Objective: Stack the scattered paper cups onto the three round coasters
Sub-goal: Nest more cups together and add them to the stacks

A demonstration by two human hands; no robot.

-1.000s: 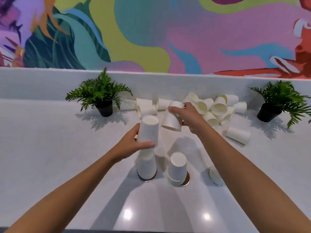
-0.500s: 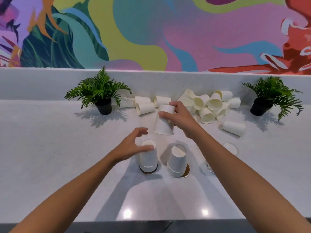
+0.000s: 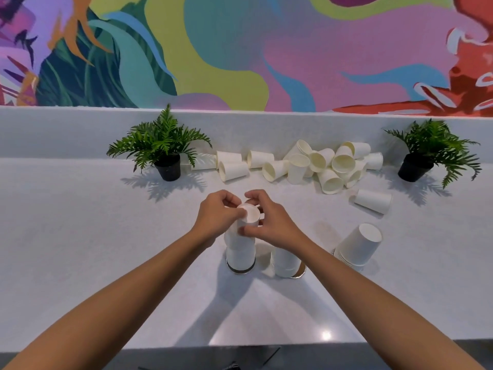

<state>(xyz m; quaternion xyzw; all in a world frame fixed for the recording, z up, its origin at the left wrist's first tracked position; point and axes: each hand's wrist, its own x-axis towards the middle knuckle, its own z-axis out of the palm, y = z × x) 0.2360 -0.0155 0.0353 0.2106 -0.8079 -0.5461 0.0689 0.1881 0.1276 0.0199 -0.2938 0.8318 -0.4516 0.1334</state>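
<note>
On the left coaster [image 3: 241, 270] stands a stack of upturned white paper cups [image 3: 241, 256]. Both hands hold its top cup [image 3: 249, 216]: my left hand [image 3: 217, 218] grips it from the left, my right hand [image 3: 270, 222] pinches it from the right. A second upturned stack [image 3: 285, 263] sits on the middle coaster [image 3: 300, 272], partly behind my right wrist. A third stack [image 3: 358, 247] covers the right coaster, of which only a sliver shows. Several loose cups [image 3: 328, 166] lie in a heap at the back.
Two potted ferns stand at the back, one on the left [image 3: 160, 148] and one on the right [image 3: 432, 152]. A single cup [image 3: 372, 201] lies on its side right of centre. The white counter's front edge [image 3: 240, 345] runs just below my forearms.
My right hand brought its cup down and left onto the left stack. My left hand rose to grip that same top cup. The camera view shifted, so the right stack came into sight.
</note>
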